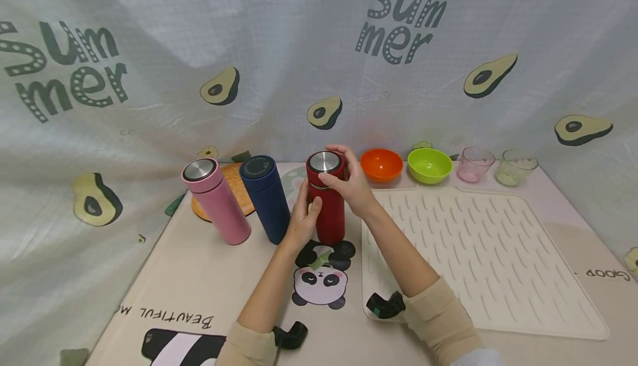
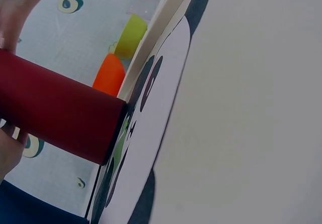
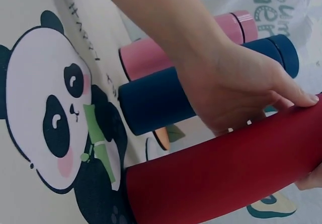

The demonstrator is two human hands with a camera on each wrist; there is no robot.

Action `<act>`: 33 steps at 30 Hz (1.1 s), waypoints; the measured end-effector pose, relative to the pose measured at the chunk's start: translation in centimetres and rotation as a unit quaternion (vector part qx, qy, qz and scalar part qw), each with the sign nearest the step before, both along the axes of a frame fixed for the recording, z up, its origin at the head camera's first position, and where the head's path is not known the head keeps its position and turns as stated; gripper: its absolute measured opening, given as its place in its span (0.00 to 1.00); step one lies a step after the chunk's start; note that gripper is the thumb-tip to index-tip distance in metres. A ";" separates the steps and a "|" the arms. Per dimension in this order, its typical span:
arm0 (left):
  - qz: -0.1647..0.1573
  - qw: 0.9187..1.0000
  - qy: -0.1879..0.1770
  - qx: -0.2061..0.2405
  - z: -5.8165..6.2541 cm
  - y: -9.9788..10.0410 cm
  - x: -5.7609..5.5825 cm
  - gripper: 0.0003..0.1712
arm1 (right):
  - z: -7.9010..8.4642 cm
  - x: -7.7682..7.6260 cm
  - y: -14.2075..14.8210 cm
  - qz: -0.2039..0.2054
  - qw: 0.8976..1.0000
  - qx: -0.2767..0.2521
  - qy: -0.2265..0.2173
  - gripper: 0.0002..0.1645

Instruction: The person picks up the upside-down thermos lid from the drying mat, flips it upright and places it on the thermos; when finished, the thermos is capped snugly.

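A red thermos bottle (image 1: pixel 330 216) with a steel-topped lid (image 1: pixel 325 162) stands upright on the table, at the head of a printed panda. My left hand (image 1: pixel 302 219) grips its upper body from the left, thumb toward me; the right wrist view also shows this hand (image 3: pixel 236 85) against the red side. Round the lid curl the fingers and thumb of my right hand (image 1: pixel 353 183), coming from the right. In the left wrist view the base of the red bottle (image 2: pixel 60 108) meets the table. Just left stand a blue thermos bottle (image 1: pixel 267 200) and a pink one (image 1: pixel 219 205).
Behind the blue and pink bottles lies a round orange mat (image 1: pixel 238 183). At the back right are an orange bowl (image 1: pixel 381 165), a green bowl (image 1: pixel 430 165), a pink glass (image 1: pixel 474 164) and a greenish glass (image 1: pixel 515 168). A ribbed cream drying mat (image 1: pixel 478 255) covers the right side.
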State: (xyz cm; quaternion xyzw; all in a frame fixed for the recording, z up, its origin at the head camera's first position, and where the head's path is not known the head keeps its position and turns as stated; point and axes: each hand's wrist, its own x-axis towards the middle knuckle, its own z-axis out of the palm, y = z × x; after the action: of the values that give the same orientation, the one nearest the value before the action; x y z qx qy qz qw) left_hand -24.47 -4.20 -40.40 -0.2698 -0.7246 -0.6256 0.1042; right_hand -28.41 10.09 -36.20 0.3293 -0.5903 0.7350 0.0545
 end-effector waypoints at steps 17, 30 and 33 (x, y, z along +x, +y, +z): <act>0.006 0.999 -0.001 0.033 -0.2 -0.1 -0.2 0.36 | 0.0 -0.3 0.1 0.029 0.999 -0.019 -0.016 0.48; 0.019 0.999 0.018 0.024 0.0 -0.1 -0.2 0.37 | 0.5 0.2 0.3 0.003 0.999 0.042 -0.021 0.40; 0.022 0.999 0.025 0.018 0.0 -0.1 -0.1 0.37 | 0.4 0.0 0.4 0.017 0.999 0.046 -0.006 0.39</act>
State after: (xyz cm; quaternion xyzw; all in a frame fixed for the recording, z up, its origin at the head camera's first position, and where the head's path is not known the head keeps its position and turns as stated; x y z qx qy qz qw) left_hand -24.60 -4.30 -40.37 -0.2671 -0.7162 -0.6291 0.1411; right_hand -28.39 10.51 -35.78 0.3372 -0.6177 0.7101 0.0229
